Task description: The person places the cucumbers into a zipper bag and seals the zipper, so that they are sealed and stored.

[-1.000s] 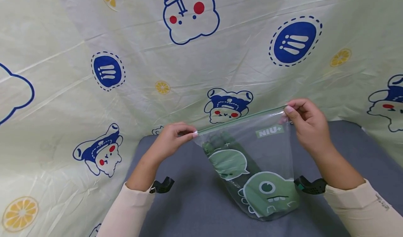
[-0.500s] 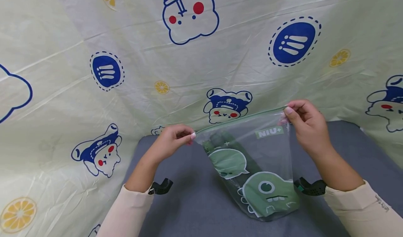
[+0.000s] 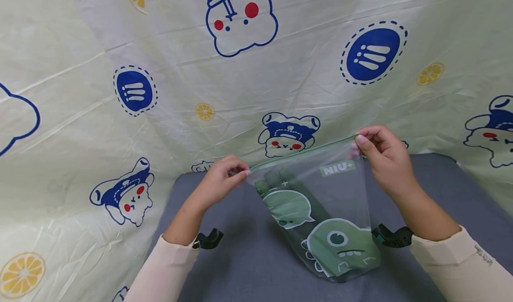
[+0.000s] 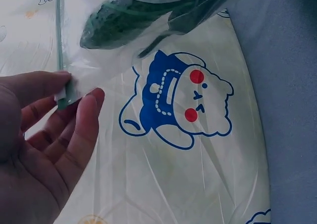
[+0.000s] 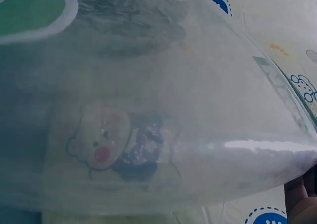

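A clear zip bag (image 3: 344,195) with a green zip edge (image 3: 308,152) and a printed green monster hangs tilted over the dark grey table. My left hand (image 3: 222,177) pinches the bag's left top corner between thumb and fingers, and the left wrist view shows that corner close up. The right top corner is pinched by my right hand (image 3: 388,164); in the right wrist view most of that hand lies out of frame. Inside the bag, towards its left side, lie dark green bumpy things (image 4: 119,21). Their exact kind is hard to make out through the plastic.
The grey table (image 3: 240,257) spreads under both forearms. A pale cloth (image 3: 168,39) with cartoon prints and orange slices rises behind it and on the sides. Black wrist cameras (image 3: 394,237) sit below each wrist.
My right hand has shifted slightly left with its corner of the bag. My left hand keeps its corner with only a small finger movement. The bag's contents look the same.
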`<state>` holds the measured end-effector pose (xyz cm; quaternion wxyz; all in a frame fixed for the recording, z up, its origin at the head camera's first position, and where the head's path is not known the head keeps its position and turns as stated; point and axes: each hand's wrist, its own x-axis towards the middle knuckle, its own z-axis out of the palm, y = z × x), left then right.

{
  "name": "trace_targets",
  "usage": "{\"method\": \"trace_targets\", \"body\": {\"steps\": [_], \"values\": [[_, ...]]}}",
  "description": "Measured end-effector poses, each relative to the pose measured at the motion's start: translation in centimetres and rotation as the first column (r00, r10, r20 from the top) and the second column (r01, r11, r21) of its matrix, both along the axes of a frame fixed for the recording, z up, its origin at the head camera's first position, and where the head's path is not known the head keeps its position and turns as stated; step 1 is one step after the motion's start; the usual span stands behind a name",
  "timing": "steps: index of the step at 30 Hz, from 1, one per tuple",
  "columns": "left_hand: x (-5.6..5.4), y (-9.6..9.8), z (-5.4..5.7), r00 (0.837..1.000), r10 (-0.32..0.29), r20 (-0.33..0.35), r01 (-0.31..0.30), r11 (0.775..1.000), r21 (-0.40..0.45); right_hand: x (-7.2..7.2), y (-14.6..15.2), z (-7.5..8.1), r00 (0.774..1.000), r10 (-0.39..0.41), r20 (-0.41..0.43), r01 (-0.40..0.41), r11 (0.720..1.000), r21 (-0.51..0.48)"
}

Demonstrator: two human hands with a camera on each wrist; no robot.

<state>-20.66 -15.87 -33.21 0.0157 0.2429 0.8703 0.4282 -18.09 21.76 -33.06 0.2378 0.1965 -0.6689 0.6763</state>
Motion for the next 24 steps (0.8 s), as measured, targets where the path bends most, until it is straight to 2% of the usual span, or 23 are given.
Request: {"method": "trace_targets", "body": {"steps": [4,9,13,16,18,20,22,24], "values": [[-0.2,0.2,0.3,1.0,-0.006,-0.012,0.006,1.0,0.014,-0.5,0.4,0.1,0.999,0.013,0.047,-0.013,1.0,-0.005],[-0.6,0.8,1.3,1.0,0.019,0.003,-0.019,0.999,0.027,-2.1,1.0,0.4,0.992,-0.073,0.105,0.061,0.992,0.109],[-1.8,1.7,2.7,0.997,0.076,0.003,-0.076,0.996,0.055,-4.2,1.1,1.2,0.974,-0.197,0.108,0.162,0.949,0.27],[-2.9,2.3,4.0,0.989,0.139,-0.056,-0.133,0.986,0.102,-5.6,0.9,2.0,0.957,-0.272,0.097,0.227,0.917,0.329],[-3.5,2.6,4.7,0.972,0.184,-0.147,-0.166,0.978,0.123,-6.3,0.6,2.4,0.955,-0.283,0.088,0.245,0.921,0.302],[-4.0,2.8,5.1,0.94,0.221,-0.261,-0.192,0.973,0.132,-6.8,0.4,2.6,0.967,-0.246,0.062,0.227,0.949,0.22],[-4.2,2.8,5.1,0.906,0.234,-0.353,-0.198,0.971,0.135,-7.1,0.3,2.3,0.983,-0.179,0.034,0.174,0.977,0.126],[-4.3,2.6,4.6,0.884,0.221,-0.411,-0.189,0.975,0.118,-7.3,0.3,1.8,0.994,-0.104,0.014,0.103,0.993,0.065]]}}
